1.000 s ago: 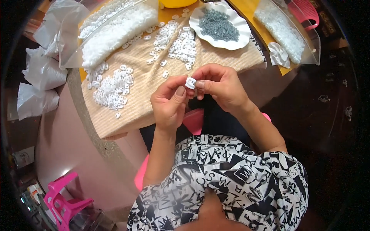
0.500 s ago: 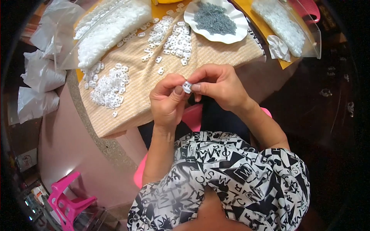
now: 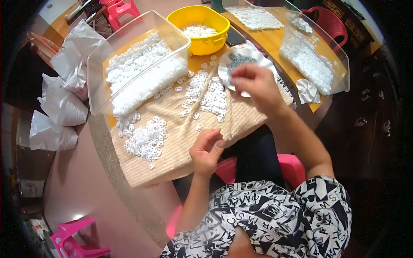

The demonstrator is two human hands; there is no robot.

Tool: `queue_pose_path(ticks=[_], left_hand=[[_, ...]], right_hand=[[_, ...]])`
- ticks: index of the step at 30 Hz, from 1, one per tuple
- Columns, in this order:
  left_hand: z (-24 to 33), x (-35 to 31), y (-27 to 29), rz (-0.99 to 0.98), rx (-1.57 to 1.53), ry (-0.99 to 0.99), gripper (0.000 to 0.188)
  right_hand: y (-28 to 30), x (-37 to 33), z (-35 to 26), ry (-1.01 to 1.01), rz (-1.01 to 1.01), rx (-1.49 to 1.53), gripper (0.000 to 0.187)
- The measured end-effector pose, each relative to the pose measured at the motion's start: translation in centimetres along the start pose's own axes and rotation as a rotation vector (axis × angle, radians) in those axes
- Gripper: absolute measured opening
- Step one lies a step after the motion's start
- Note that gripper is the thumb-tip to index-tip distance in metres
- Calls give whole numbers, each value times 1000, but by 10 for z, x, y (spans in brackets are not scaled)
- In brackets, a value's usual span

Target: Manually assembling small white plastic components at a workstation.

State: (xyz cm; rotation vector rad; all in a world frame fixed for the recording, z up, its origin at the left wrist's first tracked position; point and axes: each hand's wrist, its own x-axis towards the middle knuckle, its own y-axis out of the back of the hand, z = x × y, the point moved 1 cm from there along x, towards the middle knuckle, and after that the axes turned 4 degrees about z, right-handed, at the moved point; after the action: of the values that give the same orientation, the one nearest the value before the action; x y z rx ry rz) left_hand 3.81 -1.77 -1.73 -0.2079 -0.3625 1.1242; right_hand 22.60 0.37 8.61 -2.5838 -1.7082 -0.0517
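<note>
My left hand (image 3: 206, 151) is near the front edge of a beige cloth (image 3: 172, 165), thumb and fingers curled together. What they hold, if anything, is hidden. Blurred by motion, my right hand (image 3: 261, 89) hovers at a white plate with a wavy rim (image 3: 223, 77). Small grey pieces (image 3: 239, 60), too small to name, are heaped on that plate. On the cloth lie small white plastic pieces with two holes: one pile (image 3: 146, 139) at the left and another (image 3: 214, 101) in the middle, with a few single ones between the piles and my left hand.
A clear bin (image 3: 97, 96) of white pieces stands at the back left, beside a yellow basin (image 3: 198, 45) holding more. A phone (image 3: 235, 37) lies behind the plate. Another clear bin (image 3: 344, 77) and crumpled paper (image 3: 308, 91) are at the right. White bags (image 3: 53, 133) stand far left.
My hands have separated. The right hand went from the white piece they both held, away and to the right, to the plate. The left stays near the cloth's edge. The view has tilted up.
</note>
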Motion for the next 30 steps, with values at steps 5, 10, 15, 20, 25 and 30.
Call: queue_pose_path(ticks=[5, 10, 15, 20, 25, 30], left_hand=[[1, 5, -6, -14, 278, -168, 22], [-3, 16, -6, -3, 376, -244, 18], [3, 16, 1, 16, 450, -240, 15], [6, 10, 0, 23, 423, -100, 17], [12, 8, 1, 55, 398, -170, 15], [10, 14, -5, 2, 330, -72, 17]], right_hand=[[-1, 111, -18, 331, 86, -318, 17], [0, 186, -25, 437, 160, -564, 22], [-46, 192, -47, 631, 90, -1132, 32], [-144, 188, -43, 663, -458, -957, 34], [-236, 209, 0, 603, -1084, -1177, 84], [-246, 210, 40, 406, -1371, -1531, 83]])
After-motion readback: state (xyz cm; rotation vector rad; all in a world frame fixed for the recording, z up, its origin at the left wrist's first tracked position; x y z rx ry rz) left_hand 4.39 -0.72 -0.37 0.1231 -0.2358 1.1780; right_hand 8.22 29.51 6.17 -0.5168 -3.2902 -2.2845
